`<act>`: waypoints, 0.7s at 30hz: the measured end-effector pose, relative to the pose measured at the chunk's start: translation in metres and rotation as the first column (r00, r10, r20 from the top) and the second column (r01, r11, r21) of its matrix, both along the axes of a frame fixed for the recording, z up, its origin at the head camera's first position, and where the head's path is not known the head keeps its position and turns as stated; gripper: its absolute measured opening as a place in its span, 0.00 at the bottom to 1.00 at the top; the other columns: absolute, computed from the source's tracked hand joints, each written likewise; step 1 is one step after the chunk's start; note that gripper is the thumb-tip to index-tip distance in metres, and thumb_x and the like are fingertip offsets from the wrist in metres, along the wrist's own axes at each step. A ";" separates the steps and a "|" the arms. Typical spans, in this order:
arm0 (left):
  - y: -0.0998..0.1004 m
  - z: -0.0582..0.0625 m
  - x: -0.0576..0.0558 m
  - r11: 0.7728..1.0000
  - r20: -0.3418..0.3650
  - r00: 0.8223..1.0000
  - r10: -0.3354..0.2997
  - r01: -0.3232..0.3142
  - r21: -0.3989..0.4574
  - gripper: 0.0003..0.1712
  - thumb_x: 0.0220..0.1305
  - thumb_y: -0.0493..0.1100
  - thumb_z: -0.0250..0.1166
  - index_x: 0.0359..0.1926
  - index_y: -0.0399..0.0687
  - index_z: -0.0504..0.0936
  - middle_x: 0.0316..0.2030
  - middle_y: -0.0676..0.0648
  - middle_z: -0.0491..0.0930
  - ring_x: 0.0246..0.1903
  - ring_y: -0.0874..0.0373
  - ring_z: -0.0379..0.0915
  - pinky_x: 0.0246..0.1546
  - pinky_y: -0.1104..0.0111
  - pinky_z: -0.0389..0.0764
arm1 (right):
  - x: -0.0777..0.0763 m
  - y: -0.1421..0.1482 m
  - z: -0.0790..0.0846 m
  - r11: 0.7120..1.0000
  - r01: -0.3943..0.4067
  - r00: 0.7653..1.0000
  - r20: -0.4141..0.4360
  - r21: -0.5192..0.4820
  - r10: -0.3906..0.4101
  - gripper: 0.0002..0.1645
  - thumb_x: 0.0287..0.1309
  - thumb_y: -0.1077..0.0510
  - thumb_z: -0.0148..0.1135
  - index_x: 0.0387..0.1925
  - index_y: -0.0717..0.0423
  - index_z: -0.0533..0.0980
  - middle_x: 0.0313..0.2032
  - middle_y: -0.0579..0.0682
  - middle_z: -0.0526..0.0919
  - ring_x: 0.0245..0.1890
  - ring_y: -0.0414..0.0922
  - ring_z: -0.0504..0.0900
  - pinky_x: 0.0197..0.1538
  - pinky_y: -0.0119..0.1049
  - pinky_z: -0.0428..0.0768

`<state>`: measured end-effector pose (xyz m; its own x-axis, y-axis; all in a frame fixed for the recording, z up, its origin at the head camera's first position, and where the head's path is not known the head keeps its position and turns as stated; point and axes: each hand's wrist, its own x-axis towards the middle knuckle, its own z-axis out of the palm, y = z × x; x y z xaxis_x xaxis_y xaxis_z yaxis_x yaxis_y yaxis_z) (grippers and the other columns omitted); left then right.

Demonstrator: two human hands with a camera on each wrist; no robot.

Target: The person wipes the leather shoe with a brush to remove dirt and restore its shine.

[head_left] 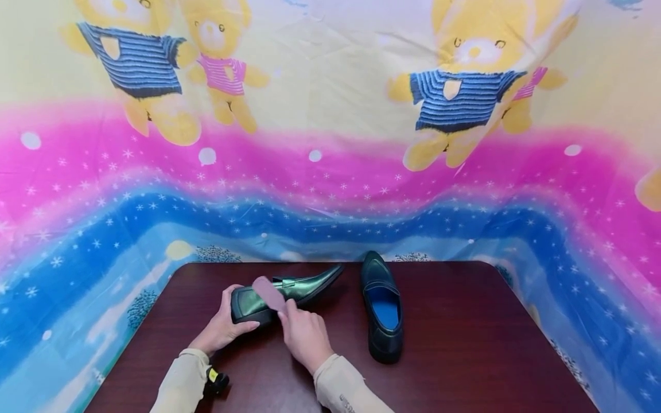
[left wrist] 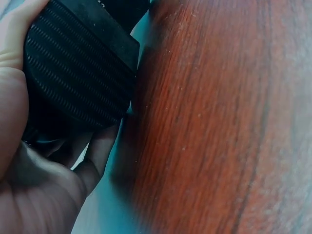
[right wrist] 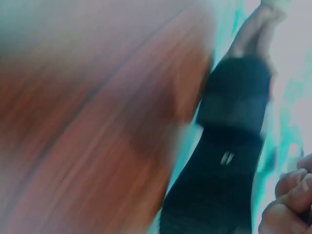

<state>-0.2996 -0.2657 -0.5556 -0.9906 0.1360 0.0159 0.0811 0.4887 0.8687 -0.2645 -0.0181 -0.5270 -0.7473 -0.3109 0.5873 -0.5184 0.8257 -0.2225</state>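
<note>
A shiny dark green loafer (head_left: 304, 287) is held tilted on its side above the table, toe pointing to the far right. My left hand (head_left: 227, 318) grips it round the heel; in the left wrist view the ribbed black heel (left wrist: 78, 73) fills the palm. Against the shoe's upper lies a flat pink piece with a rounded end (head_left: 268, 293), which my right hand (head_left: 307, 335) pinches; whether it is cloth or a pad I cannot tell. The right wrist view shows the loafer's dark sole (right wrist: 219, 161) and the curled fingers of my right hand (right wrist: 290, 204).
The matching green loafer (head_left: 383, 310), blue inside, stands upright on the dark red wooden table (head_left: 465, 344), right of my hands. A small black object with a yellow label (head_left: 216, 381) lies beside my left sleeve. A bear-print curtain (head_left: 320, 172) hangs behind the table.
</note>
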 end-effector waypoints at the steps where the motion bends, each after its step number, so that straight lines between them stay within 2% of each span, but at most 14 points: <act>1: 0.000 0.000 0.000 1.000 -0.010 1.000 0.000 0.000 0.005 0.60 0.58 0.51 0.79 0.77 0.58 0.44 0.66 0.35 0.67 0.55 0.47 0.75 0.53 0.63 0.77 | 0.002 -0.006 0.001 1.000 -0.021 1.000 0.000 0.017 0.021 0.12 0.74 0.50 0.59 0.37 0.52 0.69 0.16 0.45 0.75 0.14 0.47 0.77 0.17 0.37 0.67; 7: -0.002 -0.002 0.002 1.000 -0.085 0.996 -0.010 0.009 -0.017 0.62 0.56 0.50 0.81 0.77 0.53 0.46 0.65 0.35 0.69 0.57 0.46 0.75 0.55 0.61 0.76 | 0.008 -0.039 0.003 0.990 -0.073 0.996 0.054 0.121 0.067 0.10 0.76 0.50 0.56 0.39 0.51 0.72 0.18 0.43 0.78 0.18 0.43 0.80 0.20 0.35 0.71; 10: -0.003 -0.005 0.003 0.999 -0.108 0.994 0.001 -0.006 -0.041 0.60 0.55 0.50 0.82 0.76 0.54 0.48 0.65 0.35 0.69 0.58 0.45 0.74 0.57 0.60 0.74 | 0.009 -0.049 0.004 0.986 -0.077 0.996 0.059 0.151 0.069 0.10 0.77 0.49 0.55 0.38 0.49 0.72 0.18 0.43 0.79 0.18 0.42 0.79 0.20 0.34 0.70; 16: -0.003 -0.005 0.004 0.999 -0.088 0.996 0.022 -0.026 -0.039 0.59 0.56 0.51 0.81 0.75 0.56 0.47 0.62 0.36 0.70 0.57 0.45 0.73 0.56 0.64 0.74 | 0.005 -0.053 0.005 0.987 -0.018 1.000 -0.012 0.163 0.021 0.09 0.73 0.49 0.60 0.36 0.47 0.73 0.18 0.43 0.81 0.17 0.42 0.79 0.20 0.35 0.71; 21: -0.001 -0.006 0.001 0.999 -0.051 0.999 0.016 -0.018 -0.041 0.62 0.57 0.53 0.80 0.77 0.55 0.42 0.63 0.34 0.70 0.54 0.46 0.75 0.55 0.62 0.76 | 0.002 -0.044 -0.003 0.989 0.022 0.999 -0.028 0.144 -0.018 0.10 0.71 0.49 0.62 0.37 0.47 0.71 0.17 0.44 0.81 0.16 0.44 0.79 0.18 0.36 0.68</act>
<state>-0.2986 -0.2663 -0.5614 -0.9908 0.1209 0.0612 0.1162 0.5261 0.8424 -0.2624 -0.0622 -0.5298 -0.7392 -0.3788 0.5569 -0.5056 0.8583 -0.0872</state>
